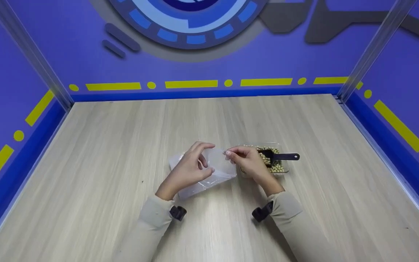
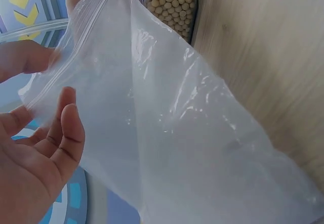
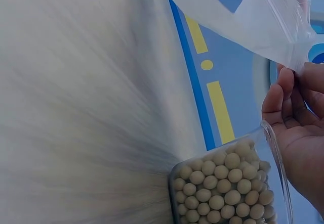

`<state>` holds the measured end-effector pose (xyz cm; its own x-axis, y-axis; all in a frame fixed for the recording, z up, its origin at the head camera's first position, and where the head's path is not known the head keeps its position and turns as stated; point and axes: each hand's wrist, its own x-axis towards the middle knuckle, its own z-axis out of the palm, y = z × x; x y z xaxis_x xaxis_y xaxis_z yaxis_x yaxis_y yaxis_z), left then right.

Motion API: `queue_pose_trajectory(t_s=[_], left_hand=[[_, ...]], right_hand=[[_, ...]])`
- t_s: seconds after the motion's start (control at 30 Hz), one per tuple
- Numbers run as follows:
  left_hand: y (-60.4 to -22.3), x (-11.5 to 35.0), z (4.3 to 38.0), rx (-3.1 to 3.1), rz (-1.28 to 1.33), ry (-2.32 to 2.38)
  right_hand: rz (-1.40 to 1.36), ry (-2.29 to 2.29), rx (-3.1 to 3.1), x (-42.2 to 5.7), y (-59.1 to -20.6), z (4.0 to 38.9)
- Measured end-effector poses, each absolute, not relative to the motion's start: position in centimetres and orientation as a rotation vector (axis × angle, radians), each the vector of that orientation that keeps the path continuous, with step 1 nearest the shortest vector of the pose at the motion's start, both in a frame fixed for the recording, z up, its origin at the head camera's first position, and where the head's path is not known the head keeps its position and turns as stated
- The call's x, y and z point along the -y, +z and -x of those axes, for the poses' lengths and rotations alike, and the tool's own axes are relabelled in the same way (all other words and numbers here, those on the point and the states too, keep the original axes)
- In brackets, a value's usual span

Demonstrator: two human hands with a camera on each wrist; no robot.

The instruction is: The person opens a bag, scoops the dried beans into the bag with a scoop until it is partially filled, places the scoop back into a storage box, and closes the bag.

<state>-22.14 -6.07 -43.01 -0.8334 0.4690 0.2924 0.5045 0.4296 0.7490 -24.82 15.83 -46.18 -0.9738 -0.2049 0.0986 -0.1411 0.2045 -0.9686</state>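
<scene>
We see the left hand [image 1: 189, 167] with thumb and forefinger spread apart, beside the mouth of a translucent zip bag [image 1: 218, 162]. The fingers of the right hand [image 1: 251, 163] pinch its mouth corner, probably so that the film hangs stretched between them. Just beside these right fingers stands a clear box [image 1: 287, 170] of pale round beans [image 3: 233, 197]; the black scoop [image 1: 286, 156] rests inside, handle pointing away from the fingers, perhaps for easy taking.

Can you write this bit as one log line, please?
left hand: at plastic bag, thumb and index finger apart | right hand: pinches bag's edge | black scoop: in clear container with pale round beans
</scene>
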Motion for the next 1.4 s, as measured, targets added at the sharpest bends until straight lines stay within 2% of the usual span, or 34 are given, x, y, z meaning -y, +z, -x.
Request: queue_pose_trajectory(t_s=[0.5,0.9,1.4], left_hand=[[-42.87,5.46,21.94,2.546,0.853,-1.4],[-42.86,5.98,21.87,2.538,1.012,-1.351],[-42.51,6.31,22.03,2.597,1.061,-1.341]], right_hand=[[0.357,-1.888,-2.367,-15.47,-45.88,24.6],[0.312,-1.898,-2.361,-15.34,-45.87,24.74],[0.252,-1.935,-2.268,-15.3,-45.52,24.71]])
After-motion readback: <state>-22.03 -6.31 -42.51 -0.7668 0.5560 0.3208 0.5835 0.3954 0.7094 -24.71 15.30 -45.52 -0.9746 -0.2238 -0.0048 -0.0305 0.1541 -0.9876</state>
